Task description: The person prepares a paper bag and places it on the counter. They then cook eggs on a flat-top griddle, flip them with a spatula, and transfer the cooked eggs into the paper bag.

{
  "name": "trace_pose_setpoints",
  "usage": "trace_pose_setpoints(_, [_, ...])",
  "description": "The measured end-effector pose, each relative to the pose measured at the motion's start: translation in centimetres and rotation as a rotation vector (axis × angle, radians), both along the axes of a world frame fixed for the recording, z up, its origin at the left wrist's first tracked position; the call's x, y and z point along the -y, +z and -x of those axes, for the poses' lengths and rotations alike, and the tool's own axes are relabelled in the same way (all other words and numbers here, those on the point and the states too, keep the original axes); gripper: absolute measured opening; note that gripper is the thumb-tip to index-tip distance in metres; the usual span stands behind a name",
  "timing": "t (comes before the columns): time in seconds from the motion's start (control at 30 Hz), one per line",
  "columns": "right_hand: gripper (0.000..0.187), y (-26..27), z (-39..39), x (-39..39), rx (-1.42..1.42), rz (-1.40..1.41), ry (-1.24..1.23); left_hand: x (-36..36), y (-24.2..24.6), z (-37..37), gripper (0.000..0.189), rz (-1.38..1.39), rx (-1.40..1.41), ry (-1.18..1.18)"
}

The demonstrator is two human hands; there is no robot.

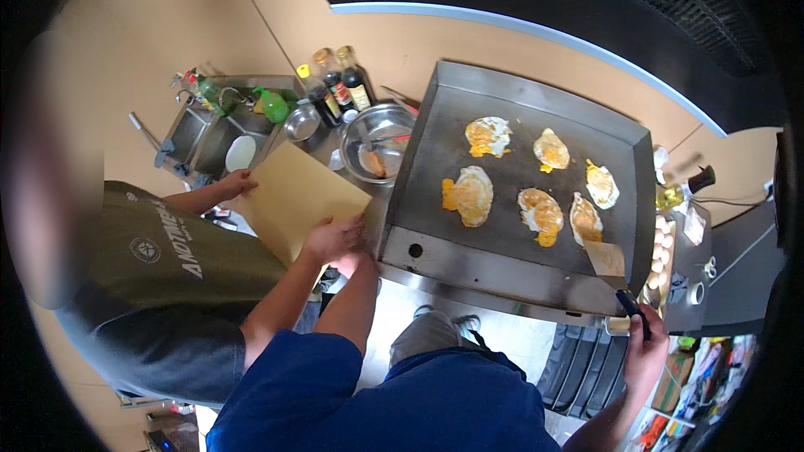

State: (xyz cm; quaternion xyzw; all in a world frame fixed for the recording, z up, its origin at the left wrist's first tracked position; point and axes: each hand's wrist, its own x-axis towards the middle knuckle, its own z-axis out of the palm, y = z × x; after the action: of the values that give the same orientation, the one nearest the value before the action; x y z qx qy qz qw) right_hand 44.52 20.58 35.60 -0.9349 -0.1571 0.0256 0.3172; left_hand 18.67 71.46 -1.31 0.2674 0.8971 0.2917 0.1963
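Note:
My right hand (647, 342) is closed around the dark handle of a metal spatula (606, 260). The spatula's flat blade lies at the front right of a steel griddle (490, 267), touching or close below a fried egg (585, 220). Several more fried eggs lie apart on the hot plate, among them one (475, 196) at the left and one (541, 213) near the middle. My left hand (350, 262) is beside the griddle's front left corner, under a co-worker's hand and partly hidden by it; its fingers cannot be made out. The co-worker holds a large tan sheet (301, 198) there.
A co-worker in a dark shirt (182, 263) stands close at my left. Beyond are a steel bowl (377, 144) with utensils, sauce bottles (342, 85) and a double sink (213, 138). Right of the griddle stand a tray of eggs (659, 251) and an oil bottle (675, 196).

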Motion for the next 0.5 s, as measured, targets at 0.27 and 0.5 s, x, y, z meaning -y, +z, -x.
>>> trace_pose_setpoints(0.27, [0.026, 0.0, -0.3, -0.7, 0.006, 0.023, -0.013, 2.9, -3.0, -1.3, 0.032, -0.210, -0.140, 0.096])
trace_pose_setpoints(0.5, [0.030, 0.2, -0.4, -0.2, -0.018, 0.022, 0.002, 3.5, -3.7, -1.6, 0.031, -0.209, -0.196, 0.090])
